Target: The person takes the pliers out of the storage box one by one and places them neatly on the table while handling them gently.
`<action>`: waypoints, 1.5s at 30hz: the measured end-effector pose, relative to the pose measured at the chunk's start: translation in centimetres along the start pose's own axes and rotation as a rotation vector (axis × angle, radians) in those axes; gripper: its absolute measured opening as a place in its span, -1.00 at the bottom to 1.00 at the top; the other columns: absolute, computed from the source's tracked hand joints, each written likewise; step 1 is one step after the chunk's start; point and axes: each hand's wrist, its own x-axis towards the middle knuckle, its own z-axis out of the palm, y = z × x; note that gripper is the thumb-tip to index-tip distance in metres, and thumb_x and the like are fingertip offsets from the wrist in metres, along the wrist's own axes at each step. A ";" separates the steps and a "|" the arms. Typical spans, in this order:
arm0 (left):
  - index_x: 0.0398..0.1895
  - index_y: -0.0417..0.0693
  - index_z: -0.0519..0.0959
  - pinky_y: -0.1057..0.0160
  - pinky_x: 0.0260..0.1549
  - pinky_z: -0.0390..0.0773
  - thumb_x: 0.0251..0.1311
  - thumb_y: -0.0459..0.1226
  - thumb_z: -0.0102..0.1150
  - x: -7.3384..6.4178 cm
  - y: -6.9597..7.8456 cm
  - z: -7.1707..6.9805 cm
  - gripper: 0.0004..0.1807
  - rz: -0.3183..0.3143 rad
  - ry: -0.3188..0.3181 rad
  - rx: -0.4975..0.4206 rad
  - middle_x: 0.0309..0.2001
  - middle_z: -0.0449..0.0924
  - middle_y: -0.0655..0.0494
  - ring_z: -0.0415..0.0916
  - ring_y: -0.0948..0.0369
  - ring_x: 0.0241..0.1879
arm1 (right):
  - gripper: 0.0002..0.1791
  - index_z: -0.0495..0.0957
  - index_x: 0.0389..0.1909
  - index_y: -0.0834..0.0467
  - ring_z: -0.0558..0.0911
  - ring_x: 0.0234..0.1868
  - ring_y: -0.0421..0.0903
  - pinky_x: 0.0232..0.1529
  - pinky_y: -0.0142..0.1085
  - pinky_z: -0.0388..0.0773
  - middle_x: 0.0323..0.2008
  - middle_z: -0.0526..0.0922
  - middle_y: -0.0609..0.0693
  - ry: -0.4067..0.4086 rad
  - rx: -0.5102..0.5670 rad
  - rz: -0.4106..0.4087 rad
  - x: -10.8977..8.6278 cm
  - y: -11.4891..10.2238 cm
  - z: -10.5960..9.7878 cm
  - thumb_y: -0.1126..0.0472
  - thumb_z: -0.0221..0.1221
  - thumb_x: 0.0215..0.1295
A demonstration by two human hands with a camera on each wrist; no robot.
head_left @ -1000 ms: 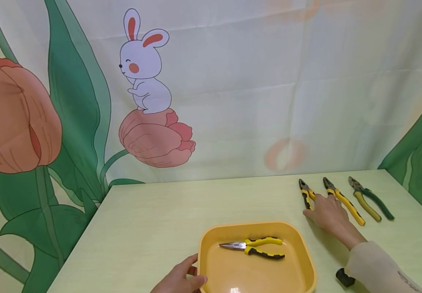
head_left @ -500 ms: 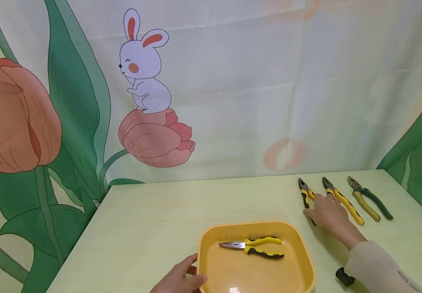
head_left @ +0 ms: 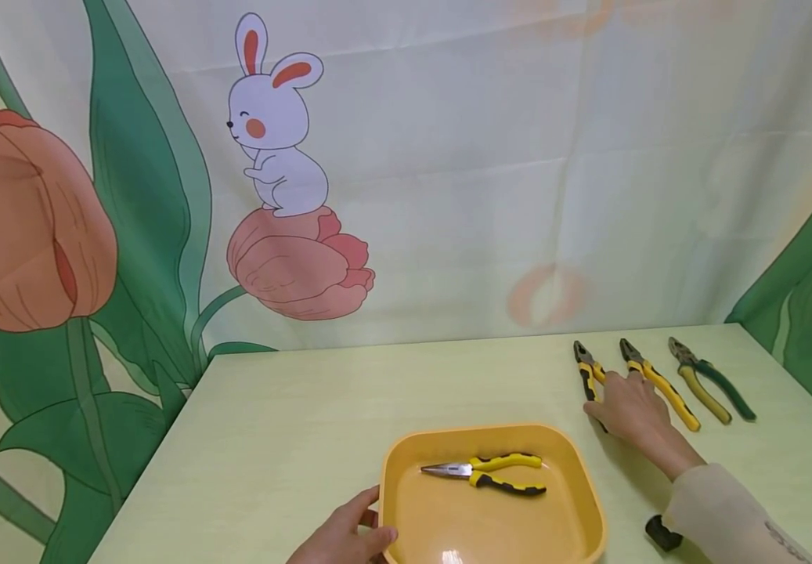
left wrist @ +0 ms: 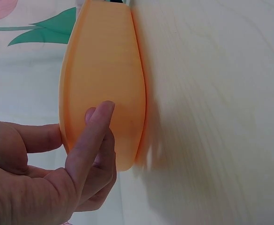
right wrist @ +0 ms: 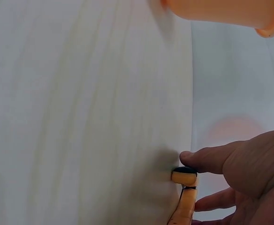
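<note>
My left hand (head_left: pixel 342 533) grips the left wall of a yellow-orange tray (head_left: pixel 441 442), thumb over the rim and fingers along the outside. The left wrist view shows those fingers by the outer tray wall (left wrist: pixel 104 61). Inside the tray lie needle-nose pliers (head_left: pixel 479 471) with yellow-and-black handles, tips to the left. At the right, my right hand (head_left: pixel 633 413) holds the leftmost of three pliers (head_left: pixel 586 373) by the handles, which it partly covers. Its thumb touches a handle end of these pliers (right wrist: pixel 184 178) in the right wrist view, with fingers on the other side.
Beside the right hand lie yellow-handled pliers (head_left: pixel 668 393), then pliers with green and olive handles (head_left: pixel 689 363). A small black object (head_left: pixel 662 534) is at the right sleeve. Behind the pale wood-grain table (head_left: pixel 272 439) hangs a printed cloth (head_left: pixel 448 196).
</note>
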 end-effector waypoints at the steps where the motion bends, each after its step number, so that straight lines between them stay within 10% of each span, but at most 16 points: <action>1: 0.46 -0.39 0.07 0.22 -0.34 0.70 0.36 -0.38 0.10 0.0 0.0 0.0 -0.31 -0.002 0.003 0.002 -0.15 0.42 -0.12 0.62 0.20 -0.42 | -0.62 0.41 -0.48 0.24 0.35 -0.34 0.14 -0.47 -0.17 0.28 -0.36 0.39 0.26 0.000 -0.001 0.001 0.0 0.0 0.0 0.02 0.25 0.24; 18: 0.45 -0.34 0.11 0.20 -0.34 0.70 0.36 -0.40 0.10 0.0 0.3 0.2 -0.34 -0.025 0.023 0.006 -0.14 0.43 -0.13 0.61 0.19 -0.41 | -0.54 0.41 -0.61 0.18 0.36 -0.36 0.08 -0.47 -0.21 0.29 -0.37 0.42 0.21 -0.042 -0.035 0.016 -0.1 -0.5 -0.6 -0.07 0.27 0.25; 27: 0.45 -0.34 0.12 0.21 -0.35 0.70 0.36 -0.40 0.09 0.0 0.4 0.2 -0.35 -0.022 0.012 0.010 -0.15 0.43 -0.12 0.61 0.19 -0.41 | -0.25 0.43 0.20 0.43 0.50 -0.11 0.22 -0.39 -0.10 0.48 0.04 0.49 0.45 -0.071 -0.039 -0.066 -1.8 -2.2 -2.4 -0.11 0.24 0.25; 34: 0.46 -0.35 0.09 0.21 -0.34 0.69 0.36 -0.40 0.09 0.0 0.3 0.1 -0.33 -0.019 0.001 0.006 -0.16 0.42 -0.12 0.61 0.19 -0.41 | -0.20 0.40 0.25 0.42 0.45 0.15 0.41 -0.05 0.20 0.51 0.16 0.49 0.45 -0.083 -0.003 -0.145 -3.4 -4.2 -3.4 -0.15 0.23 0.26; 45: 0.47 -0.34 0.09 0.20 -0.34 0.70 0.36 -0.39 0.09 0.1 0.2 0.0 -0.32 -0.017 -0.003 0.008 -0.16 0.42 -0.11 0.62 0.19 -0.41 | -0.23 0.42 0.26 0.35 0.50 0.13 0.28 -0.02 0.13 0.53 0.12 0.55 0.32 -0.089 0.022 -0.222 -5.8 -6.3 -4.5 -0.17 0.24 0.25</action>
